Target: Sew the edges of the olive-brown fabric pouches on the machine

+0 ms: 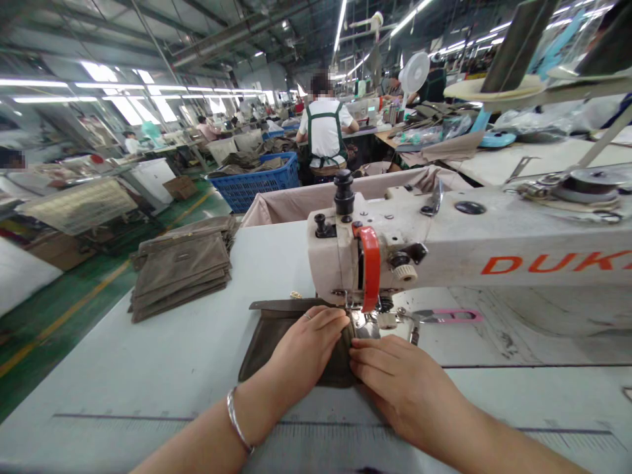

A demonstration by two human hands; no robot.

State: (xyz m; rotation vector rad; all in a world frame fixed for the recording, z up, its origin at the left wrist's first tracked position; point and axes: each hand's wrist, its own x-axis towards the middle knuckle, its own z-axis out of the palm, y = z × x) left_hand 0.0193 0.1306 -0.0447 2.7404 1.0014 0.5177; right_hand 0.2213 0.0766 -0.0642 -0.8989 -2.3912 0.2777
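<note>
A dark brown fabric piece (266, 339) with a folded strip along its far edge lies on the table under the head of a white sewing machine (336, 257). My left hand (309, 345) rests flat on top of it, fingers stretched toward the presser foot (363, 322). At the piece's right edge, my right hand (402, 375) is closed on the fabric, its thumb hidden underneath. Both hands are just in front of the needle area. An orange guard (370, 270) covers part of the machine's head.
A stack of brown fabric pieces (182, 266) sits at the table's left edge. Pink-handled thread snips (451, 316) lie right of the needle. Behind the table are a cloth-lined bin (281, 205), a blue basket (266, 184) and a seated person (326, 131). Thread cones (518, 46) stand upper right.
</note>
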